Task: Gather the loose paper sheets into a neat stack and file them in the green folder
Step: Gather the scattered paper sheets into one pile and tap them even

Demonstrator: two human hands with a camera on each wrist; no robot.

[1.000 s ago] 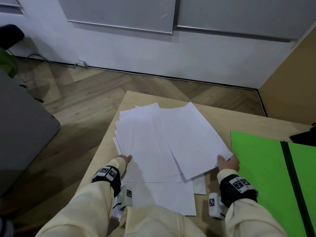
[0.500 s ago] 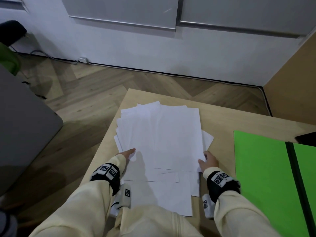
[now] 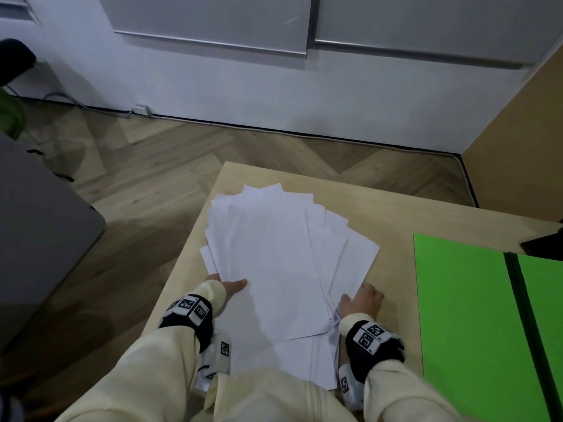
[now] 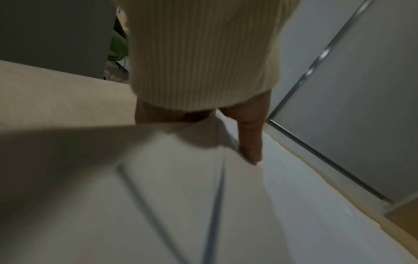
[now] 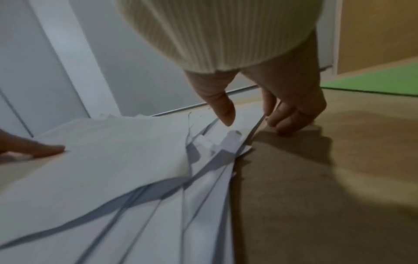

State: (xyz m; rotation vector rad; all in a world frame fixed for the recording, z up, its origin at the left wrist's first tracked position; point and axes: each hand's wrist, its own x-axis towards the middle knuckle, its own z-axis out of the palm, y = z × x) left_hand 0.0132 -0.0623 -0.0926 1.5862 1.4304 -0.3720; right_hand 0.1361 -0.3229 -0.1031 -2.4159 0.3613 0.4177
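On wooden table (image 3: 380,214), paper sheets (image 3: 274,263) beside green folder (image 3: 463,300).

Head view looks steeply down on the tabletop (image 3: 380,214); both wrist views skim low, close over the same papers (image 3: 274,254).

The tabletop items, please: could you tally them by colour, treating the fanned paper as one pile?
White: 1, the fanned pile of white paper sheets
Green: 1, the open flat green folder
Black: 1, a dark object at the right edge, too cropped to identify
Total: 3
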